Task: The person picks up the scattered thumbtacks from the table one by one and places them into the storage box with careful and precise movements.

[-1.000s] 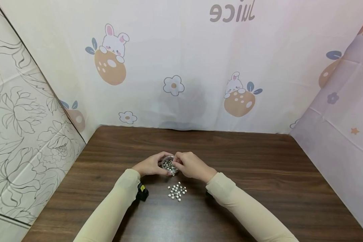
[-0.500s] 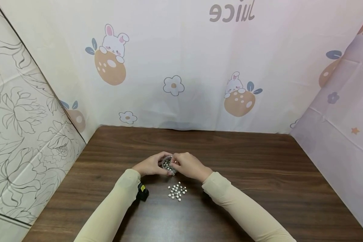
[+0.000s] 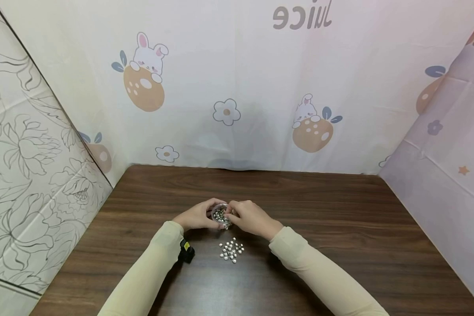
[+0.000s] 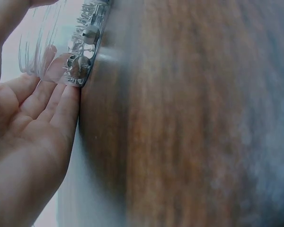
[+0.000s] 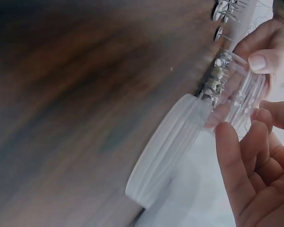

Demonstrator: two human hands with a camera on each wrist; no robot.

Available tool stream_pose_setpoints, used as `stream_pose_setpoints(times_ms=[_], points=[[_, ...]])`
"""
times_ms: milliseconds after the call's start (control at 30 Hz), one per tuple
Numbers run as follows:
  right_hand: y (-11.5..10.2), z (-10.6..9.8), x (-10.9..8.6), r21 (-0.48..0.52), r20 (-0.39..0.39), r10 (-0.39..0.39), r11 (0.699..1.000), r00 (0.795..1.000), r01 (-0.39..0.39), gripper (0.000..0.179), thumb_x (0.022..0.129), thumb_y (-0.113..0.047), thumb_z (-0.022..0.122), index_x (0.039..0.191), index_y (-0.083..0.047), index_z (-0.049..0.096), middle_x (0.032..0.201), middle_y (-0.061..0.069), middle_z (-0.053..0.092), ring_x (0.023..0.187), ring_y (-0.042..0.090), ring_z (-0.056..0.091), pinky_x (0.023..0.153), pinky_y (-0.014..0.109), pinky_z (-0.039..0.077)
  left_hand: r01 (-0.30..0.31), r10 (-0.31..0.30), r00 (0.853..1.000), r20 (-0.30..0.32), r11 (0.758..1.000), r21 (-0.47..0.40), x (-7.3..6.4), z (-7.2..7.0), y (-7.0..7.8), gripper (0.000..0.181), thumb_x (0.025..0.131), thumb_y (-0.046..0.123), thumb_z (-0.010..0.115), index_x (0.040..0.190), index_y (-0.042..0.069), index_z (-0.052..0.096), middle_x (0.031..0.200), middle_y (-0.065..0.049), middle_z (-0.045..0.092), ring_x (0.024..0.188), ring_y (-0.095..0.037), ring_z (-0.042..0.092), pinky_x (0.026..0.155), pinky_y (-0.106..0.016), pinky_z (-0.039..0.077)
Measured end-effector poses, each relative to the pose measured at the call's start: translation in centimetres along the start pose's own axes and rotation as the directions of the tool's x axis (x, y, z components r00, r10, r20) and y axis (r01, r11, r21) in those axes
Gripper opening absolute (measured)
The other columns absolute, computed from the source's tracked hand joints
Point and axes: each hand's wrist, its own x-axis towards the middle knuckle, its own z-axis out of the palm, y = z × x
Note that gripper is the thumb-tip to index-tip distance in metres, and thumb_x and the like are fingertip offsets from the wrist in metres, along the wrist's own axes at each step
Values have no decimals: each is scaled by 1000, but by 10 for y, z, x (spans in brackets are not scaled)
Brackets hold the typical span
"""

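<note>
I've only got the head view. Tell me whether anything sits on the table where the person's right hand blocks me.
Observer: Yes. The right wrist view shows a translucent ribbed lid on the table, next to the clear jar.
Operator: Now check the loose silver pieces on the person's side of the jar. Say what they are.
Observer: Thumbtacks: the right wrist view shows pins sticking up from round heads.

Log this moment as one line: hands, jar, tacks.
left hand: holds clear jar, tacks inside; right hand: at jar's mouth, pinch unclear; loose tacks: on table, nearer person than jar
</note>
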Motion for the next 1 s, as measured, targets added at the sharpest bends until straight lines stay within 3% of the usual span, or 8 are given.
stream_pose_setpoints(times_ms=[267,433,1000], points=[[4,-2,-20,39,30,-5,999,1000,4,8,101,-19,63,99,-12,65,77,-11,61,63,2,54,59,24,49,-20,20,1000,-4,1000,-5,-1,0,1,66,85,11,82,142,10,49,133,-8,60,117,-24,59,99,-41,48],[4,-1,-30,29,32,-46,999,998,45,4,99,-16,66,96,-13,65,77,-12,59,66,2,54,61,24,49,-16,16,1000,-8,1000,-5,-1,0,2,66,84,10,82,142,11,49,132,-7,60,117,-22,59,100,-40,47],[3,2,-50,43,122,-92,995,988,87,15,94,-11,69,84,-18,62,65,-15,50,57,-3,44,54,20,42,-20,20,1000,-21,1000,-4,-1,2,3,67,82,11,85,139,12,51,129,-6,63,113,-20,61,98,-40,48]])
